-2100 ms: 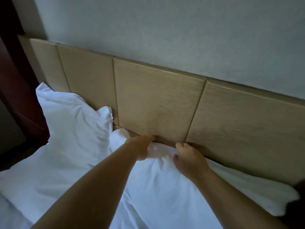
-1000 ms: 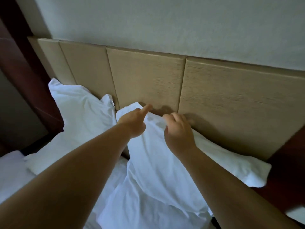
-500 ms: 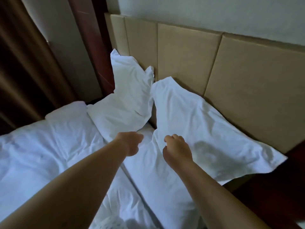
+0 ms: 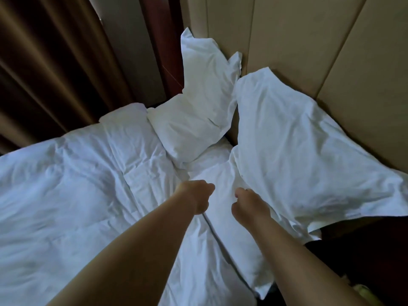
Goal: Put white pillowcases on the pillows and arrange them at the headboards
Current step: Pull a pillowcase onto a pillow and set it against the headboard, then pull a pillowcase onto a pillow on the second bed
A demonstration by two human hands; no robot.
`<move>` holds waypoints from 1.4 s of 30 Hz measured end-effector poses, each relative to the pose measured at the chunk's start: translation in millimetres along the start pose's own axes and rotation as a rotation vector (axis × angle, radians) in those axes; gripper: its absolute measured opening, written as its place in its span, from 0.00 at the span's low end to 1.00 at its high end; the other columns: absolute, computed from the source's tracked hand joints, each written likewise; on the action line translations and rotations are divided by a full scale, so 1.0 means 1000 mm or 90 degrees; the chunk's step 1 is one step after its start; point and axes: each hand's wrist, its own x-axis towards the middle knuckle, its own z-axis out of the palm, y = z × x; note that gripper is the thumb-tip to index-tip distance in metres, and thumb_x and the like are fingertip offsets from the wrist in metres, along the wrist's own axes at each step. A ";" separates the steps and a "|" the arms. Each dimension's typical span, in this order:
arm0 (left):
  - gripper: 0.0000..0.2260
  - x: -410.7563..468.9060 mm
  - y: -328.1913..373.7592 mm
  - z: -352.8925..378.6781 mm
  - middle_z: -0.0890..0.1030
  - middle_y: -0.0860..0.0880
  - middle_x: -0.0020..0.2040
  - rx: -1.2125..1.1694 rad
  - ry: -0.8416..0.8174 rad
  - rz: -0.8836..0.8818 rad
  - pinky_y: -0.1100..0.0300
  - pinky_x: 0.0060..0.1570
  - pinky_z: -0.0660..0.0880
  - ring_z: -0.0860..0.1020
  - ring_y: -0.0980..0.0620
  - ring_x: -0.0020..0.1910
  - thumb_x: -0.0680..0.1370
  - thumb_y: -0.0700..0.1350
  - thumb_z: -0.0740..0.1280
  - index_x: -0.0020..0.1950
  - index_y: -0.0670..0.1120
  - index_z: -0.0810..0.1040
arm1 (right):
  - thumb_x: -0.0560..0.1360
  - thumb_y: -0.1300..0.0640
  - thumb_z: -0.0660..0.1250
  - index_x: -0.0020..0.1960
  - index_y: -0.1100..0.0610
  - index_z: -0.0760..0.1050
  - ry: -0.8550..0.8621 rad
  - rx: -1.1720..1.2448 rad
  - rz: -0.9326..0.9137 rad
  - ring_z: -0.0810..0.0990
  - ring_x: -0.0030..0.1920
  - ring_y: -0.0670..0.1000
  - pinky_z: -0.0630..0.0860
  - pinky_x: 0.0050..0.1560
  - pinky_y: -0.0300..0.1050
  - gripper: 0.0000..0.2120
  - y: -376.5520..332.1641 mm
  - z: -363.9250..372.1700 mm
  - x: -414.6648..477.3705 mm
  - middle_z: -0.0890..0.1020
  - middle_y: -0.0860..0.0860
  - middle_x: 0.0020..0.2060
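Head view: two hands, two pillows, one bed, one headboard.

Left hand [image 4: 196, 198] is clenched in a loose fist over the bed [image 4: 212, 173], with nothing seen in it. Right hand [image 4: 249, 206] is just beside it and apart from it. Its fingers are curled at the near edge of the right pillow [image 4: 298, 151]. Cannot tell if it grips the cloth or only rests there, as the fingertips are hidden under the hand. Both forearms are bare.

The right pillow, in a white case, lies just ahead and right of the right hand. It is propped tilted, its far edge against the headboard [image 4: 309, 40]. The left pillow [image 4: 198, 102], also in a white case, is well ahead of the left hand. It also leans on the headboard, with two corners sticking up. The two pillows meet near their tops, with a gap lower down.

The headboard is beige, with four panels in view, beyond both pillows. One rumpled white duvet [image 4: 77, 184] lies left of the left hand. One brown curtain [image 4: 44, 51] hangs far left, past the duvet. One dark red post [image 4: 163, 40] stands between the curtain and the headboard.
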 end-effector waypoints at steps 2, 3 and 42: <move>0.16 -0.009 0.003 0.003 0.75 0.48 0.61 0.017 0.030 0.006 0.48 0.56 0.75 0.77 0.45 0.58 0.78 0.40 0.56 0.64 0.49 0.69 | 0.74 0.63 0.55 0.58 0.58 0.72 0.011 -0.009 0.004 0.74 0.59 0.58 0.71 0.60 0.49 0.14 -0.003 0.005 -0.002 0.76 0.56 0.58; 0.15 -0.015 0.003 0.005 0.75 0.48 0.60 0.035 0.042 0.006 0.49 0.55 0.75 0.77 0.45 0.58 0.78 0.40 0.56 0.64 0.49 0.69 | 0.74 0.62 0.55 0.57 0.58 0.72 0.010 -0.009 0.007 0.75 0.59 0.58 0.71 0.60 0.49 0.14 -0.006 0.009 -0.006 0.76 0.56 0.58; 0.15 -0.422 0.185 0.131 0.74 0.48 0.62 -0.025 0.180 0.270 0.54 0.58 0.73 0.75 0.47 0.62 0.77 0.46 0.60 0.64 0.49 0.71 | 0.74 0.57 0.62 0.65 0.58 0.70 0.319 0.048 0.384 0.74 0.60 0.59 0.73 0.56 0.51 0.20 0.049 0.073 -0.558 0.75 0.56 0.60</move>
